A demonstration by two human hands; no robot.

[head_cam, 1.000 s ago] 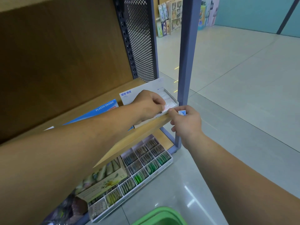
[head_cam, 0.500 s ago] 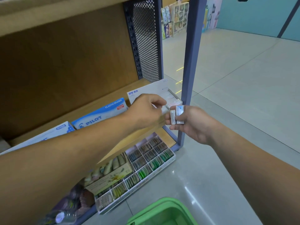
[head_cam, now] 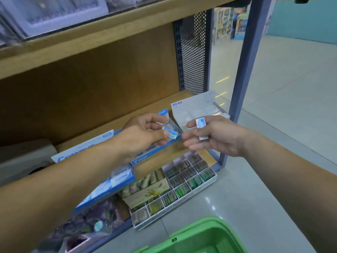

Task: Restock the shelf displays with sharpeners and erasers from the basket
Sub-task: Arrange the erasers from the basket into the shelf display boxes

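Green basket [head_cam: 193,230] low, nearest. Left hand [head_cam: 144,136] pinches a Pilot eraser [head_cam: 171,134]; right hand [head_cam: 217,136] curls round a white eraser [head_cam: 201,127], both over the shelf edge. Risk: light fingertip holds slip, or the erasers land in the wrong box, Pilot box [head_cam: 144,157] versus white display box [head_cam: 197,108] behind.

Pilot eraser [head_cam: 171,134] pinched; white eraser [head_cam: 201,127] held upright.
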